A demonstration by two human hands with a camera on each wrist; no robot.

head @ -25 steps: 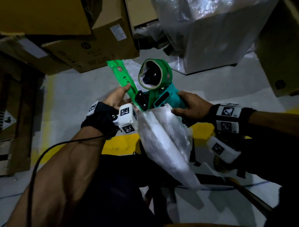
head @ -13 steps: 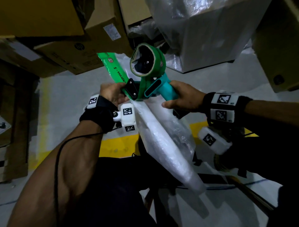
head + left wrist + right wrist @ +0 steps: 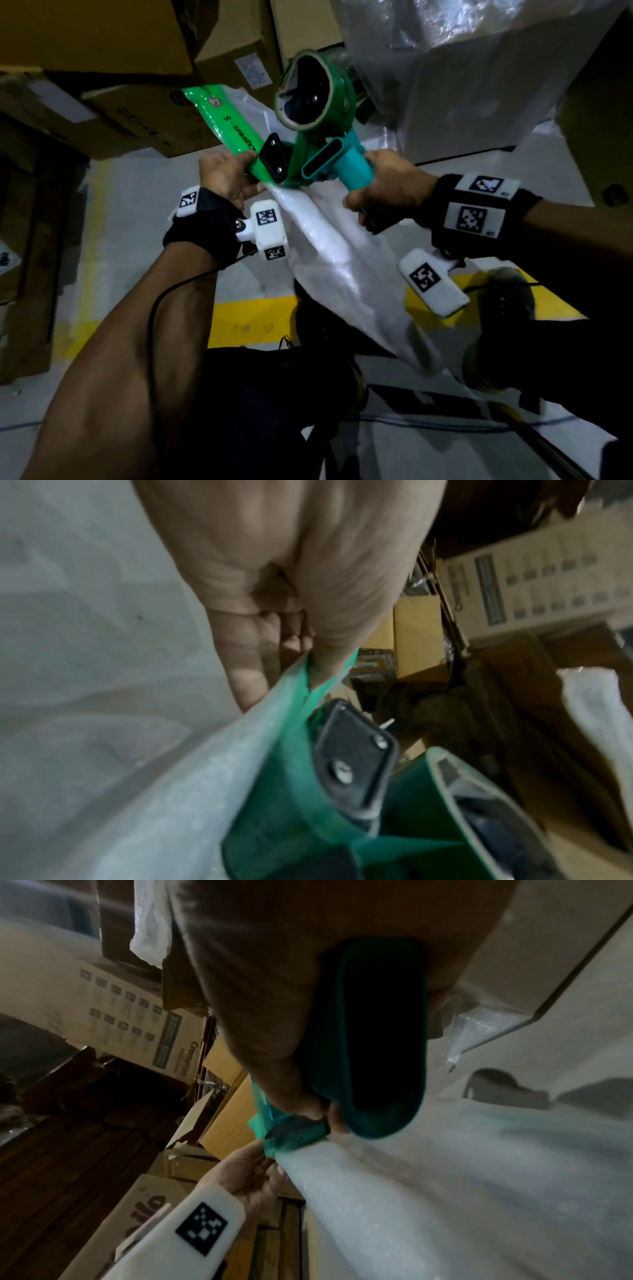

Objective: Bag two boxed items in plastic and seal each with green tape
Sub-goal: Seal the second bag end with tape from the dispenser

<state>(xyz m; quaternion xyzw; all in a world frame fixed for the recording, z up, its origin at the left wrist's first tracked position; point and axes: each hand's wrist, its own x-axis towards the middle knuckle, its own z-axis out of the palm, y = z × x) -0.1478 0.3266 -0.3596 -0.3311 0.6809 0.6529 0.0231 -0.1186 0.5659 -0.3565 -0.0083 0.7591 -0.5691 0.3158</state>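
A white plastic-bagged item (image 3: 339,270) slants from between my hands down to the lower right. A strip of green tape (image 3: 226,123) runs along its upper edge. My left hand (image 3: 227,176) pinches the bag's top edge and the tape (image 3: 308,680) between thumb and fingers. My right hand (image 3: 383,185) grips the teal handle of the green tape dispenser (image 3: 318,144), whose black head presses on the bag beside my left hand. The teal handle (image 3: 380,1042) fills the right wrist view, with the bag (image 3: 445,1191) below it.
Cardboard boxes (image 3: 137,102) are stacked at the upper left. A large plastic-wrapped box (image 3: 462,78) stands at the upper right, and another carton (image 3: 603,113) at the far right. The grey floor (image 3: 144,205) carries a yellow line (image 3: 253,318). My legs are below the bag.
My left thumb has closed down onto the tape and the bag's edge. The dispenser and both hands have risen slightly, with a longer strip of tape laid on the bag.
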